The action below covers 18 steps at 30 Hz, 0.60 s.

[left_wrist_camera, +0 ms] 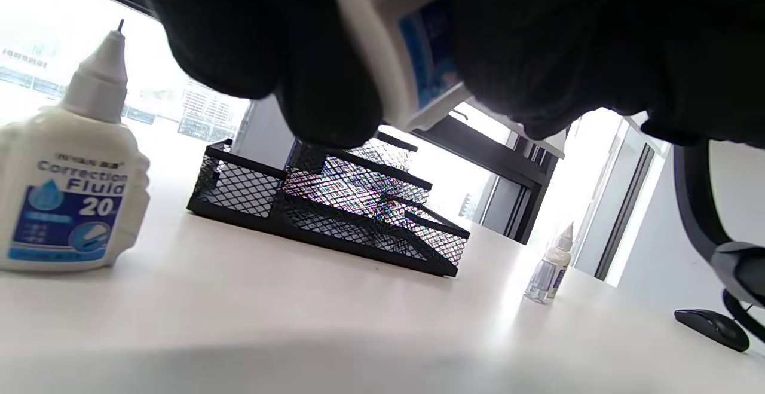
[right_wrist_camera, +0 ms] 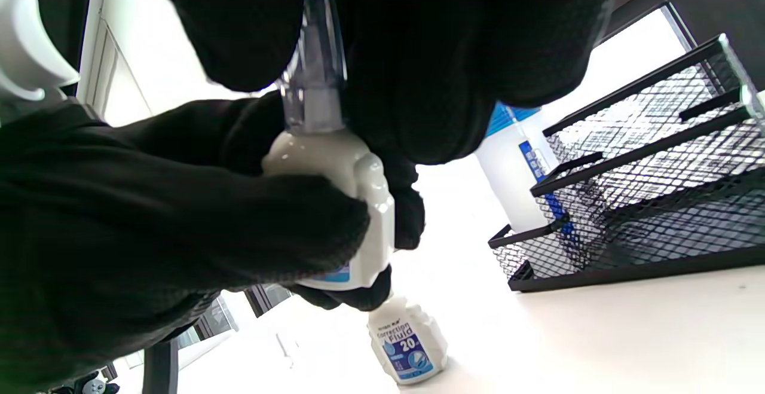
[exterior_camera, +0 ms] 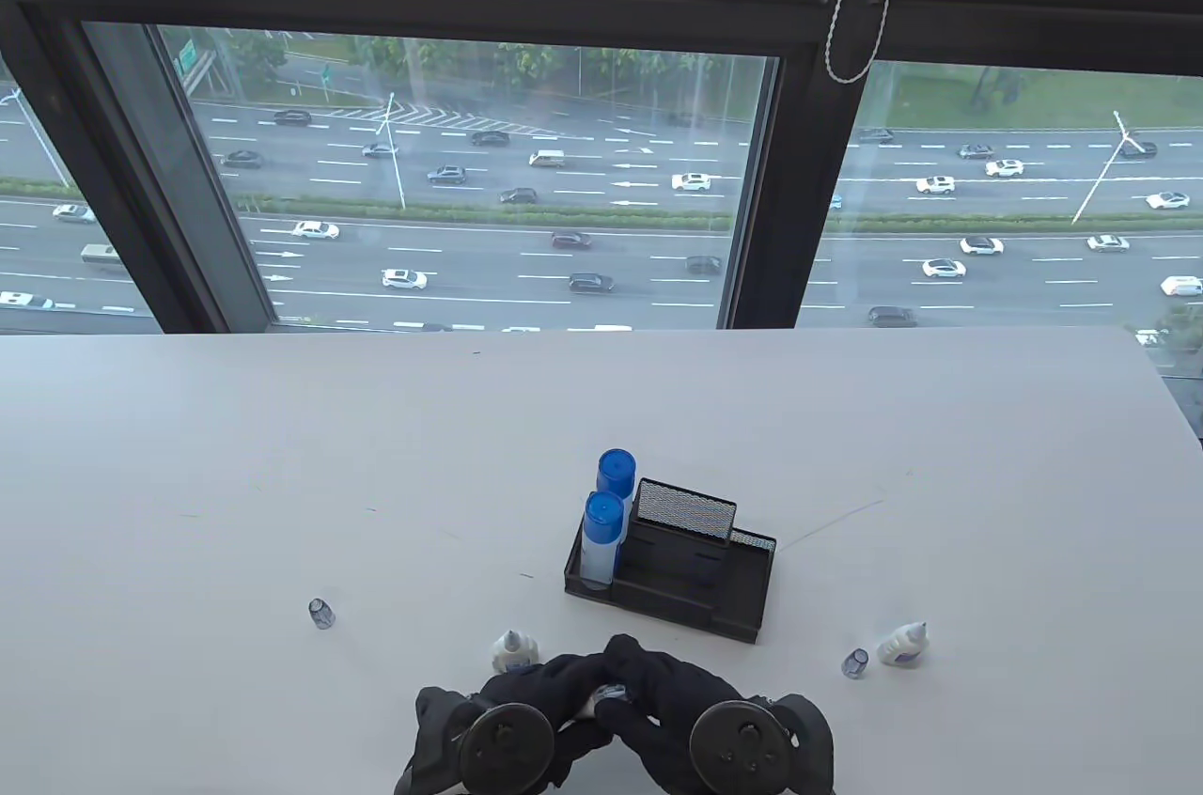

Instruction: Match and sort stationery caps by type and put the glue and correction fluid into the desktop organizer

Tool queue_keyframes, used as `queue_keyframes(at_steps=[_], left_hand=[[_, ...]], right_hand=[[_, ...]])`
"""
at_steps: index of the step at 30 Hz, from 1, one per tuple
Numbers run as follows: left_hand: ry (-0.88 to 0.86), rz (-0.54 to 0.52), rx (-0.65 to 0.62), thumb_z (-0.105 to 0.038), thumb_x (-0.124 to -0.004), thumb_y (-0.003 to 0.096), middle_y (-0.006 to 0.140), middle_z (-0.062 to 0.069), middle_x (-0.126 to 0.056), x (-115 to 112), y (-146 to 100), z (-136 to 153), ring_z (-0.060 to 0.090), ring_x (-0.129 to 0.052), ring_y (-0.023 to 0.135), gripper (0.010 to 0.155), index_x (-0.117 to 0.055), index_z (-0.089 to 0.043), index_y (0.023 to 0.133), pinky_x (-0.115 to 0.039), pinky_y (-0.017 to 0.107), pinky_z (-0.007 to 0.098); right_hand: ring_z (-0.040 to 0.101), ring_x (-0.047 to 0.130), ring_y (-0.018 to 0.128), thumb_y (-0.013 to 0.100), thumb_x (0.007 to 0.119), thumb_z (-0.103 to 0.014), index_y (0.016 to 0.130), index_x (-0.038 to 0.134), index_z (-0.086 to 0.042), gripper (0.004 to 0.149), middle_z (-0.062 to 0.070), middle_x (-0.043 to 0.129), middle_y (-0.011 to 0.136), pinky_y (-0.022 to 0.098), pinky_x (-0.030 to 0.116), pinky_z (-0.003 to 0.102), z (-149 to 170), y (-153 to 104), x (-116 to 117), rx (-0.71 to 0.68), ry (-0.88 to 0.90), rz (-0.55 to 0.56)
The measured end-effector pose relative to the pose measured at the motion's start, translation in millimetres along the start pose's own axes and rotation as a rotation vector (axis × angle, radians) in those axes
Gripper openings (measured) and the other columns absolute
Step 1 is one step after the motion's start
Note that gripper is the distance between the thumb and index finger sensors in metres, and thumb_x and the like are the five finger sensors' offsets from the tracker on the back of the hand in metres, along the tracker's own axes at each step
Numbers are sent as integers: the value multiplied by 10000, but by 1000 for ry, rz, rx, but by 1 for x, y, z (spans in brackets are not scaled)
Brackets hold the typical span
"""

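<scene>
My left hand (exterior_camera: pixel 540 692) grips a white correction fluid bottle (right_wrist_camera: pixel 334 173) just above the table's near edge. My right hand (exterior_camera: pixel 648 682) pinches a clear cap (right_wrist_camera: pixel 314 71) that sits over this bottle's nozzle. A second correction fluid bottle (exterior_camera: pixel 515 649), uncapped, stands on the table just beyond my left hand. A third bottle (exterior_camera: pixel 904 645) lies at the right with a clear cap (exterior_camera: pixel 855 663) beside it. Another clear cap (exterior_camera: pixel 321 613) stands at the left. The black mesh organizer (exterior_camera: pixel 714 598) holds two blue-capped glue sticks (exterior_camera: pixel 603 518) in its left compartment.
The white table ends at a large window behind the organizer. In the left wrist view a black computer mouse (left_wrist_camera: pixel 711 328) lies on a surface to the right, and part of a chair (left_wrist_camera: pixel 699 214) shows beside it.
</scene>
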<state>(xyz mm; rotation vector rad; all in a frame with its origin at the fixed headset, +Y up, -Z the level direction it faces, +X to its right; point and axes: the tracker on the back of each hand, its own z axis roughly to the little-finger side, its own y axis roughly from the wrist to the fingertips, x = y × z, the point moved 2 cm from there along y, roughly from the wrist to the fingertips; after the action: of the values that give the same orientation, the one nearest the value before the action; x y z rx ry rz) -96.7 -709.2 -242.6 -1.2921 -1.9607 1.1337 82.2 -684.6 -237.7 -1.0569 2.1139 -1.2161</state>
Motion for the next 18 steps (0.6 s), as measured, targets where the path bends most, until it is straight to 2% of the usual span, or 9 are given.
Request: queue_keyframes(at_steps=[5,7,10,13,16,18], left_hand=[[37,-16,25,-566,-813,493,999,12,-877,9,0,4,199,-1027,784,636,-692,-269,1042,-830,606,470],[92,-64,45,-585,-783,505,1003,15,-874,19,-1,9,202,-1024,784,635,-688,-269,1047,-827,606,474],[160,-81,90,-617,-747,512,1020,23,-862,31,-5,19,217,-1012,808,650,-680,-270,1058,-815,618,485],[152,-79,153,-632,-726,520,1071,51,-817,44,-9,33,253,-978,869,705,-629,-246,1101,-793,642,508],[102,-137,215,-636,-725,521,1090,63,-793,57,-12,47,268,-958,895,724,-610,-237,1114,-781,652,518],[80,-139,251,-639,-726,519,1097,69,-783,62,-14,57,273,-949,905,732,-602,-236,1118,-775,657,522]], right_hand=[[228,1000,590,472,825,-396,940,782,-159,526,73,943,782,528,808,459,1,2,-10,26,-21,25],[228,1000,593,474,826,-396,939,785,-158,524,71,945,782,529,808,459,7,9,-22,63,-33,57],[242,993,606,481,828,-386,946,782,-157,521,80,940,793,539,798,469,16,19,-41,125,-53,75],[234,996,576,480,827,-405,930,799,-147,519,86,953,760,526,801,467,23,32,-65,173,-160,123],[234,993,589,482,826,-406,936,794,-157,519,77,948,773,536,798,467,31,43,-86,234,-304,148],[239,988,605,485,825,-401,943,788,-162,518,76,942,786,547,791,472,40,54,-101,290,-381,177]])
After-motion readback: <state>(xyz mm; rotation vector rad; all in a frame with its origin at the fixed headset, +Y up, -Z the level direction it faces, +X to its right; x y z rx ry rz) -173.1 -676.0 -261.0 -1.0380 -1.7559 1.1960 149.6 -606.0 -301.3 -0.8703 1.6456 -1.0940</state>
